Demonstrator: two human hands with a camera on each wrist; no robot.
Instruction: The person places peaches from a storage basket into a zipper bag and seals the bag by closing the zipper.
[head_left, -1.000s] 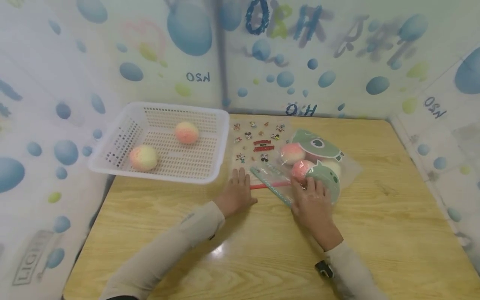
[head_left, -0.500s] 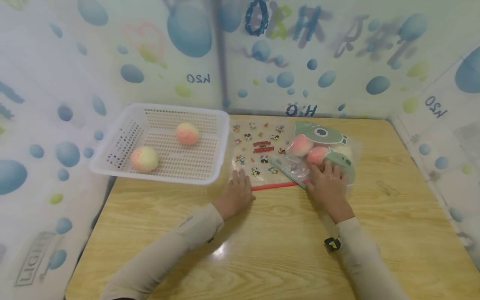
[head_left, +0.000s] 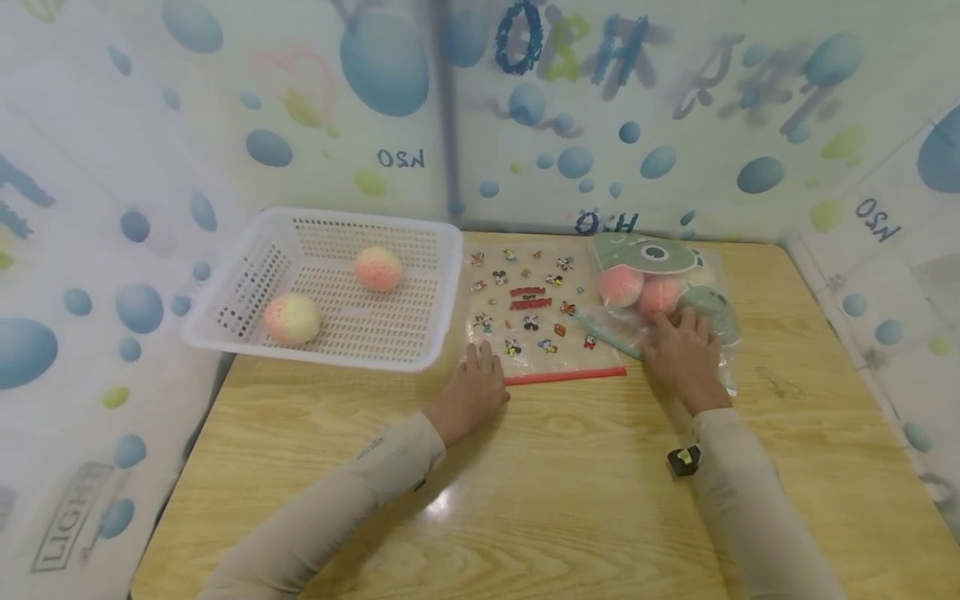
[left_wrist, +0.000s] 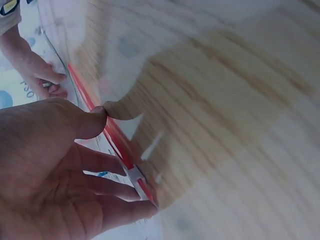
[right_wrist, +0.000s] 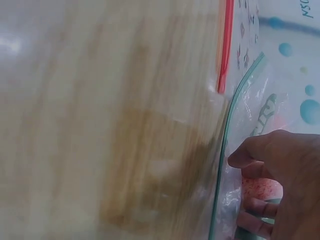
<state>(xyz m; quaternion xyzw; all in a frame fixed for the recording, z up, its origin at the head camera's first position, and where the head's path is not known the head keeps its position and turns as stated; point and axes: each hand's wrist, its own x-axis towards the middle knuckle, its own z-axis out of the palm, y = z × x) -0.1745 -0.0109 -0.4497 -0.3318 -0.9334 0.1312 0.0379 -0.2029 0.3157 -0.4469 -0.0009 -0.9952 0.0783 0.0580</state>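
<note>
A clear zip bag printed with small cartoon figures lies flat on the table, its red zip along the near edge. My left hand rests on its near left corner, the thumb beside the red zip in the left wrist view. To its right sits another clear zip bag with a green animal print and a green zip. Several round pink and pale yellow peach-like balls fill it. My right hand holds this bag near its zip, with bent fingers over a ball.
At the left of the wooden table stands a white plastic basket. Inside lie two more peach-like balls, one nearer and one farther back. A wall panel with blue bubbles rises behind the table.
My right hand has moved right and slightly away, dragging the green-print bag off most of the cartoon bag, whose print and red zip now show. My left hand has stayed in place.
</note>
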